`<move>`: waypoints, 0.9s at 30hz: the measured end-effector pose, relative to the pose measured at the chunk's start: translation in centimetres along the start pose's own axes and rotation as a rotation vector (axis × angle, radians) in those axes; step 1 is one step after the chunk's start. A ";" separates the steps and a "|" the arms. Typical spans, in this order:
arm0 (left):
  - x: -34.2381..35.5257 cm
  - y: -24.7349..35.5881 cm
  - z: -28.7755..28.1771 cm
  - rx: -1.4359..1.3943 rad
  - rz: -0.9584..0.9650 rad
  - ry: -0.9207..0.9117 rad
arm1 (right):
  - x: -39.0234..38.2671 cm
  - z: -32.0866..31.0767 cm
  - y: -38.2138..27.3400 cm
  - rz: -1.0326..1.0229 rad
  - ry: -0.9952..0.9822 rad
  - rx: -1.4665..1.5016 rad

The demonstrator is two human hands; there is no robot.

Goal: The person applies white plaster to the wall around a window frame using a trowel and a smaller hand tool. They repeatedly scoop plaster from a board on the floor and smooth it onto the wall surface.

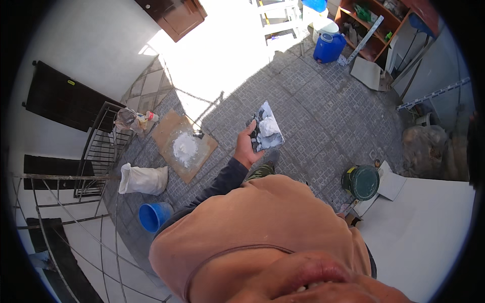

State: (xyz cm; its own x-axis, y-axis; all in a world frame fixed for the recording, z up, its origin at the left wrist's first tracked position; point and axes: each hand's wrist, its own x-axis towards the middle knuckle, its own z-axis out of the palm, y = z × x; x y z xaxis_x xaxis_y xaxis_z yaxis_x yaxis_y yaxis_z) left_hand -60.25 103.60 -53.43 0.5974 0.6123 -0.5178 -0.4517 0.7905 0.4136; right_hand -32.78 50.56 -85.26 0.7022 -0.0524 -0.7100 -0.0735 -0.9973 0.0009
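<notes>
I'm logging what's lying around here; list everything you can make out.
Plate: 1, grey, in the left hand
Paste: one lump, white, on the plate
Sheet: 1, brown, left of centre
Powder: one pile, white, on the sheet
Sack: 1, white, left
Open bucket: 1, blue, lower left
Lidded bucket: 1, dark green, right
Canister: 1, blue, upper right
Shelf unit: 1, orange-brown, upper right
Large plastic bag: at least 1, greyish, far right
Railing: at least 1, dark, left
Paved floor: 1, grey, centre
Shirt: 1, tan, lower centre
Left hand: 1, bare, centre
Right hand: not in view
</notes>
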 end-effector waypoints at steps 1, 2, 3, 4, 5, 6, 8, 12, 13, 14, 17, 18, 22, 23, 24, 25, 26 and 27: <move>1.6 -0.4 1.3 0.009 -0.019 -0.044 | -0.7 0.8 0.4 -0.007 -0.010 0.016; 2.7 -1.1 2.5 0.000 -0.069 -0.115 | -1.6 1.6 0.8 -0.005 -0.013 0.051; 3.3 -1.2 2.8 0.033 -0.058 -0.095 | -3.0 2.7 0.9 0.007 -0.013 0.092; 4.7 -1.4 4.2 0.059 -0.095 -0.108 | -4.6 3.7 1.4 0.040 -0.013 0.139; 6.7 -2.4 6.1 0.097 -0.158 -0.135 | -6.5 5.0 2.1 0.094 -0.019 0.195; 8.4 -3.4 7.8 0.127 -0.204 -0.181 | -8.4 6.3 2.7 0.154 -0.019 0.250; 11.6 -5.3 10.8 0.189 -0.331 -0.283 | -12.2 9.0 4.2 0.290 -0.020 0.355; 16.0 -9.7 14.7 0.328 -0.505 -0.353 | -16.1 12.6 6.1 0.468 -0.020 0.457; 16.6 -11.5 15.6 0.372 -0.537 -0.356 | -16.5 13.3 6.0 0.490 -0.019 0.470; 16.8 -12.8 16.4 0.380 -0.601 -0.391 | -16.4 13.8 5.9 0.513 -0.015 0.487; 17.1 -17.9 21.0 0.408 -0.719 -0.511 | -15.0 14.3 4.4 0.554 -0.027 0.543; 17.1 -19.9 22.5 0.451 -0.760 -0.490 | -14.1 14.7 3.8 0.551 -0.045 0.567; 17.1 -26.9 26.0 0.482 -0.862 -0.573 | -10.1 14.0 1.6 0.514 -0.093 0.609; 17.3 -28.8 26.8 0.519 -0.878 -0.561 | -9.3 13.6 1.2 0.500 -0.104 0.617; 17.6 -30.5 27.6 0.549 -0.903 -0.556 | -8.5 13.1 1.0 0.489 -0.114 0.615; 17.7 -31.8 28.2 0.586 -0.920 -0.526 | -7.9 12.7 0.9 0.479 -0.124 0.614; 17.8 -33.3 28.9 0.620 -0.942 -0.572 | -7.4 12.2 0.9 0.464 -0.133 0.606; 17.7 -35.3 29.9 0.652 -0.959 -0.602 | -7.0 11.8 1.0 0.445 -0.144 0.594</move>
State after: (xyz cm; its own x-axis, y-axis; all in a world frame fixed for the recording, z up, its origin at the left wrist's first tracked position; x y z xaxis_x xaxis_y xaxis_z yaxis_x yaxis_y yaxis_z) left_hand -13.98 86.15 -54.79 0.7783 -0.4238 -0.4633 0.6175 0.6503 0.4425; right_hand -46.15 50.55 -88.61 0.4210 -0.3959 -0.8161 -0.7262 -0.6862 -0.0417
